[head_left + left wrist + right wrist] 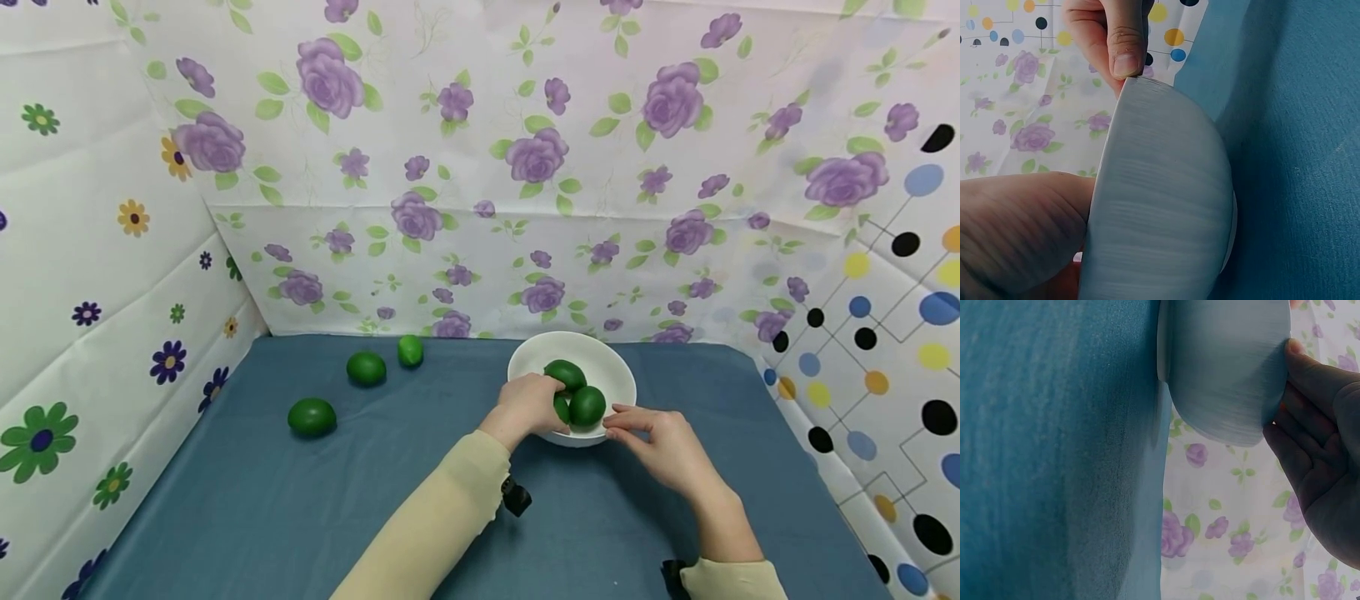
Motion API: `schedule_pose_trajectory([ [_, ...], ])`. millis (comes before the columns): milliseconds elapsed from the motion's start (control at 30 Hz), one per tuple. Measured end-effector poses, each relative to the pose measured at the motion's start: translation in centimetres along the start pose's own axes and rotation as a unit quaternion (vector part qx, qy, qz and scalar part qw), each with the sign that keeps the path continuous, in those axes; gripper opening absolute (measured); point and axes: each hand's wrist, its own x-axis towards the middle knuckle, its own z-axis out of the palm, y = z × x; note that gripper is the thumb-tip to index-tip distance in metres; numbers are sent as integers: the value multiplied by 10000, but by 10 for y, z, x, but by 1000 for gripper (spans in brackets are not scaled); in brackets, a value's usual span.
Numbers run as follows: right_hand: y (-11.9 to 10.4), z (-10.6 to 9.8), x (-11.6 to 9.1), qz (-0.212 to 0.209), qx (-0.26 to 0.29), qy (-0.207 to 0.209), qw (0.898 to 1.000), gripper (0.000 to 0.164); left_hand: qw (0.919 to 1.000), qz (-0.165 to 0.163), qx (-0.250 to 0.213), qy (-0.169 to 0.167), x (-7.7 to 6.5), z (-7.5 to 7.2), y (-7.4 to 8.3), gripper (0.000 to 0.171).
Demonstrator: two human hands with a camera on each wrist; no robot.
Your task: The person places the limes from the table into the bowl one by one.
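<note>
A white bowl (615, 367) stands toward the back of the table with three dark green limes in it. My left hand (528, 404) reaches over its left rim, with thumb and fingers around one lime (561, 408), which is partly hidden. Against that one lie another lime (587, 406) and, farther back, a third lime (566, 375). On the opposite side, my right hand (663, 442) pinches the bowl's rim between thumb and fingers. The right wrist view shows the right hand (1325, 437) at the bowl's edge (1229, 369); in the left wrist view the bowl wall (1160, 187) hides the limes.
To the left on the blue cloth (247, 508) lie a large lime (312, 417), another lime (366, 368) and a smaller, brighter green lime (410, 351). A flowered curtain (480, 250) rises behind the table, with patterned sheets at both sides.
</note>
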Motion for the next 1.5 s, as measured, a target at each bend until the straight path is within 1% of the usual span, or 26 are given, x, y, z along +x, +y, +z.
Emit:
schedule_pose_trajectory([
  [267, -2, 0, 0, 37, 42, -25, 10000, 17, 10000, 28, -76, 56, -1, 0, -3, 75],
  [467, -4, 0, 0, 31, 58, -33, 10000, 17, 9992, 110, -355, 115, -3, 0, -4, 79],
  [633, -6, 0, -1, 27, 80, -50, 10000, 17, 9964, 373, -691, 315, -4, 3, -9, 85],
  [767, -6, -1, -1, -17, 56, -40, 10000, 16, 9900, 709, -1078, 570, -8, 5, -13, 84],
  [900, -4, 0, -2, -13, 23, -38, 10000, 17, 9792, 1024, -1508, 887, -14, 7, -17, 82],
  [1000, -3, 0, -2, 12, 2, -40, 10000, 17, 9686, 1148, -1852, 1199, -20, 7, -20, 78],
  [1100, -3, 0, -2, 36, -15, -37, 10000, 17, 9551, 1235, -2189, 1569, -27, 6, -23, 71],
  [1233, -2, 0, -2, 54, -4, -14, 10000, 17, 9313, 1392, -2685, 2029, -39, 4, -29, 59],
  [1333, -2, 0, -2, 19, -4, 35, 10000, 16, 9139, 1516, -2996, 2283, -48, 3, -37, 55],
  [1433, -2, 0, -1, -31, -16, 62, 10000, 16, 9030, 1557, -3179, 2434, -56, 3, -47, 53],
  [1500, -2, 0, -1, -41, -26, 62, 10000, 16, 9000, 1533, -3244, 2477, -61, 5, -54, 52],
])
